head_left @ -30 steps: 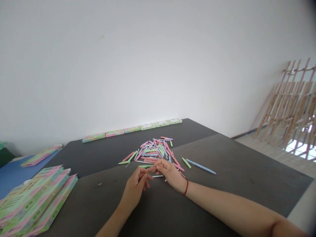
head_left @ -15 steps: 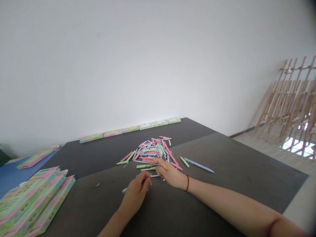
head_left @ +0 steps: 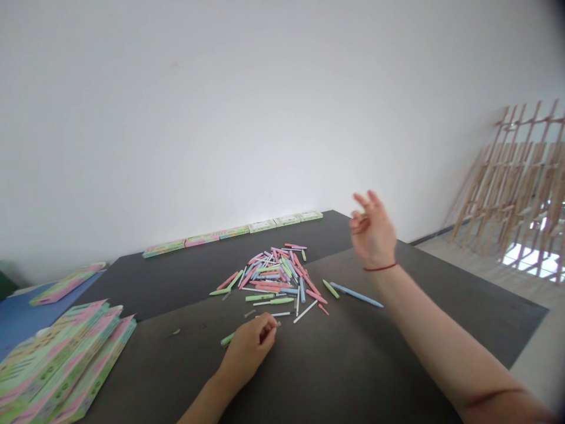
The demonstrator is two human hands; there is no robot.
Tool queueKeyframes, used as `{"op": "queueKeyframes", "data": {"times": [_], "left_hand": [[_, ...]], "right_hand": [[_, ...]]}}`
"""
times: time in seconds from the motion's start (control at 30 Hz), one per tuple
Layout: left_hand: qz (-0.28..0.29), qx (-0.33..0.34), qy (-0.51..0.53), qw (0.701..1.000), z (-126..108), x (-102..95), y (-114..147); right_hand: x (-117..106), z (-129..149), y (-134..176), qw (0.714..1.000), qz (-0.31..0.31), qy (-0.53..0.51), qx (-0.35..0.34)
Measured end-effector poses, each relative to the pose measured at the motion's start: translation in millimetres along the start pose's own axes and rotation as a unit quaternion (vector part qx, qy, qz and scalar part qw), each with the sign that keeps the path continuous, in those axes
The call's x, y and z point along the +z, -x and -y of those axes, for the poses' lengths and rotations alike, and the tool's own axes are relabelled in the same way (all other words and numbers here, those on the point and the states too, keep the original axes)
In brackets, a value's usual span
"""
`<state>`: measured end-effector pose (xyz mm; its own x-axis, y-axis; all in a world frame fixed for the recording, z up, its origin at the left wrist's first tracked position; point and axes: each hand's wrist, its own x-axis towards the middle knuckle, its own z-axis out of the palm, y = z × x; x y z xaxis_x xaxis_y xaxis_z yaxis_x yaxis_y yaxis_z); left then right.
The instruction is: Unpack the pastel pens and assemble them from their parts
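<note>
My left hand (head_left: 252, 341) rests on the dark table, its fingers curled closed. A tiny clear bit shows at its fingertips, but what it holds is hidden. A green pen part (head_left: 227, 340) sticks out from beside it. My right hand (head_left: 374, 234), with a red cord at the wrist, is raised above the table to the right. Its fingers are apart, slightly blurred. Between the hands lies a heap of pastel pen parts (head_left: 273, 271). In front of it are a green pen part (head_left: 281, 301), a white thin tube (head_left: 305, 312) and a small pink piece (head_left: 323, 309).
A blue pen (head_left: 356, 294) and a green pen barrel (head_left: 330, 289) lie right of the heap. Stacked pastel boxes (head_left: 66, 359) stand at the left front. A row of flat boxes (head_left: 233, 231) lines the wall edge. Wooden racks (head_left: 525, 182) lean at far right.
My right hand has lifted away from the pen parts, up and to the right, and its fingers have spread. My left hand has shifted slightly right and stays closed.
</note>
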<state>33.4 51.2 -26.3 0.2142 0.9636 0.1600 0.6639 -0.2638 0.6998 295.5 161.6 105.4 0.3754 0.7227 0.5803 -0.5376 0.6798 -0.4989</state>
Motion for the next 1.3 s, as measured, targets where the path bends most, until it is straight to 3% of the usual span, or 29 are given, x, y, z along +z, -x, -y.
{"op": "queueKeyframes", "data": {"times": [0.1,0.13,0.17,0.2,0.23,0.27,0.3,0.33,0.43,0.5,0.67,0.93,1.3], "left_hand": [[0.000,-0.003,0.011,1.000,2,2.0,-2],[-0.002,-0.005,0.015,1.000,3,2.1,-2],[-0.006,-0.009,0.021,1.000,4,1.8,-3],[-0.012,-0.014,0.027,0.999,6,1.2,-2],[-0.019,-0.021,0.033,0.999,8,0.1,-1],[-0.028,-0.030,0.039,0.998,10,-1.4,1],[-0.038,-0.040,0.044,0.998,12,-3.4,3],[-0.047,-0.049,0.049,0.997,14,-5.6,6],[-0.060,-0.070,0.061,0.994,18,-12.7,18],[-0.061,-0.078,0.069,0.993,19,-15.6,24],[-0.055,-0.080,0.096,0.991,20,-13.2,25],[-0.042,-0.071,0.164,0.983,20,-8.3,24],[-0.040,-0.097,0.264,0.959,35,-8.5,17]], "right_hand": [[3,31,-17,0.999,-0.014,-0.006,-0.051],[6,29,-5,0.999,0.027,0.007,-0.030],[10,21,14,0.994,0.095,0.034,0.034],[13,8,39,0.974,0.174,0.075,0.125],[15,-9,66,0.936,0.249,0.118,0.217],[16,-28,93,0.894,0.306,0.156,0.288],[15,-46,118,0.867,0.326,0.190,0.327],[13,-61,139,0.847,0.341,0.220,0.343],[2,-89,173,0.828,0.383,0.266,0.311],[-3,-93,178,0.826,0.390,0.273,0.301],[-2,-89,178,0.798,0.368,0.230,0.418],[9,-91,192,0.809,0.340,0.191,0.439],[24,-93,199,0.781,0.349,0.151,0.495]]}}
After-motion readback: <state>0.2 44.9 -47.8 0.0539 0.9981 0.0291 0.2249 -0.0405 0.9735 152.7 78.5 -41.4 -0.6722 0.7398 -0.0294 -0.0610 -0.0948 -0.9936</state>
